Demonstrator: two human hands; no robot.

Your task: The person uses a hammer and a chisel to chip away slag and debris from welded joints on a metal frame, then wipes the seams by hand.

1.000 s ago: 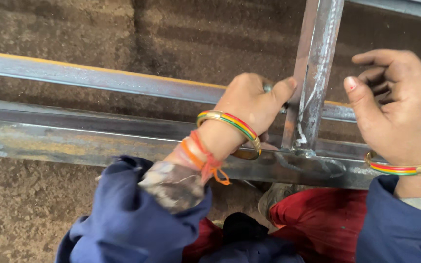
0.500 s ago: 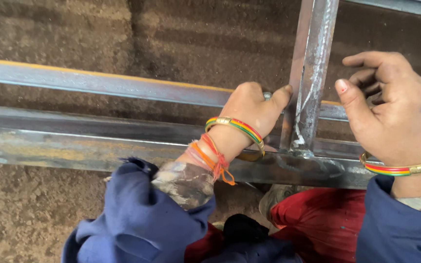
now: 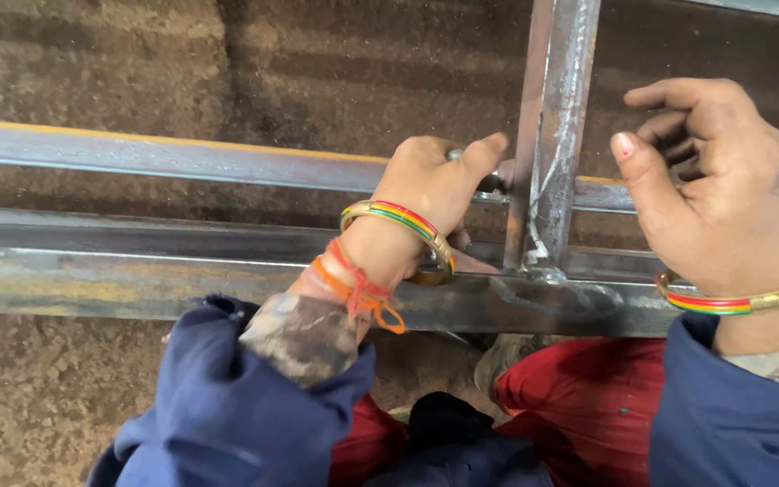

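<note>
My left hand (image 3: pixel 426 185) is closed over the far steel rail (image 3: pixel 182 160), with its thumb stretched out against the upright steel bar (image 3: pixel 556 135). That wrist carries a striped bangle and an orange thread. To the right of the upright, my right hand (image 3: pixel 723 194) hovers with its fingers loosely curled and apart, holding nothing. The upright meets the near steel beam (image 3: pixel 137 284) at a rough welded joint (image 3: pixel 538 266) between the two hands.
The steel frame lies over brown dirt ground (image 3: pixel 92 63). My knees in red trousers (image 3: pixel 579 397) and blue sleeves (image 3: pixel 227 415) sit just below the near beam. A shoe tip (image 3: pixel 502 356) shows under the joint.
Both hands keep their places beside the upright. The view has shifted slightly, and my right fingers have curled a little more.
</note>
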